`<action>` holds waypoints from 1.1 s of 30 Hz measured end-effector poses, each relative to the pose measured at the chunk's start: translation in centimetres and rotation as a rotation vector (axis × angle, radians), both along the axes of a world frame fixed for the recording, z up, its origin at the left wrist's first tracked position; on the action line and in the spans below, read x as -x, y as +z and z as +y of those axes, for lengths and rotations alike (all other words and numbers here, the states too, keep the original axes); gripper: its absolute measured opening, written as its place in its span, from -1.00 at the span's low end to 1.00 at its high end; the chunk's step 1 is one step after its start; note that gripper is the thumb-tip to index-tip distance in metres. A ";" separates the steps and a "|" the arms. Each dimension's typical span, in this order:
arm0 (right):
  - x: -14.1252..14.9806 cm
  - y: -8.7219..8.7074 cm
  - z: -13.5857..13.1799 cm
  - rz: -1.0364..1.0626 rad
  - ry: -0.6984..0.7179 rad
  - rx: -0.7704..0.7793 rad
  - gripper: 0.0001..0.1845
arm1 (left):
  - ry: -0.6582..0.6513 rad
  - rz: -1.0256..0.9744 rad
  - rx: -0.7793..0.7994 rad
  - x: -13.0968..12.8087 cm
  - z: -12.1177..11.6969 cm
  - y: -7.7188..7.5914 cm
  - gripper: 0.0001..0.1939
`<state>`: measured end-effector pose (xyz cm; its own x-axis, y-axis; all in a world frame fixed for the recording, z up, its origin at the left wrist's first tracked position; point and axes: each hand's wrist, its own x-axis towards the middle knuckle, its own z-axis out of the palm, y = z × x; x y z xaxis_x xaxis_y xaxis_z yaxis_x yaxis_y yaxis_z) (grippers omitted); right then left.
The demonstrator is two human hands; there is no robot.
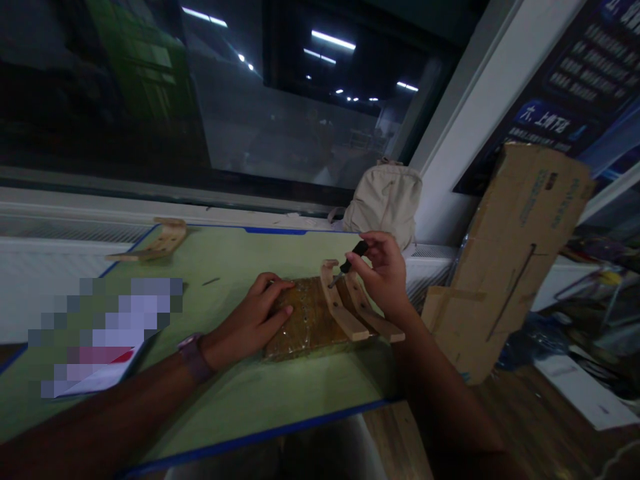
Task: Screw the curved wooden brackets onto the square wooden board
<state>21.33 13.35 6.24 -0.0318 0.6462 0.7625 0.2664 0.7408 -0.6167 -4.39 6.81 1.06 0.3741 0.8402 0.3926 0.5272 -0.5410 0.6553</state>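
Observation:
My right hand (pixel 383 267) is closed around the black handle of a screwdriver (pixel 356 257). Its shaft slants down to the nearer of two curved wooden pieces (pixel 336 303), which has dark holes. Beside that piece lies the second curved wooden piece (pixel 367 303), under my right hand. Both pieces lie across the right end of a brown, tape-wrapped block (pixel 303 327) with a shiny surface. On the block's left end rests my left hand (pixel 255 313), thumb and fingers apart. Whether the screwdriver tip sits in a screw is too small to tell.
Another curved wooden piece (pixel 167 240) stands at the table's far left corner. A blurred-out sheet or booklet (pixel 120 333) lies on the green, blue-edged table (pixel 225 413). Behind are a beige backpack (pixel 385 200) and a window. A large cardboard box (pixel 520 267) leans at right.

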 end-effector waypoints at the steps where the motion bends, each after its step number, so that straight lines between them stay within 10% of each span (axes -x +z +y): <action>1: 0.0 0.0 0.0 -0.020 -0.013 -0.019 -0.68 | 0.001 0.001 0.002 0.0 0.0 0.0 -0.63; 8: 0.4 0.5 -0.8 -0.020 0.343 0.110 -0.76 | -0.001 -0.001 0.005 0.0 0.1 -0.2 -0.63; 16: -0.3 0.6 -0.2 -0.169 -0.094 -0.068 -0.78 | 0.002 -0.006 0.004 0.0 -0.1 0.0 -0.62; 24: 0.2 0.9 -0.8 -0.001 0.307 0.147 -0.75 | 0.000 0.000 -0.005 0.0 -0.1 0.1 -0.64; 30: -0.1 0.5 -0.7 -0.014 -0.005 -0.010 -0.69 | 0.004 -0.013 -0.010 -0.1 -0.1 0.1 -0.65; 33: -0.2 0.9 -1.0 -0.109 0.090 -0.011 -0.72 | -0.001 -0.008 -0.005 -0.1 -0.1 0.1 -0.64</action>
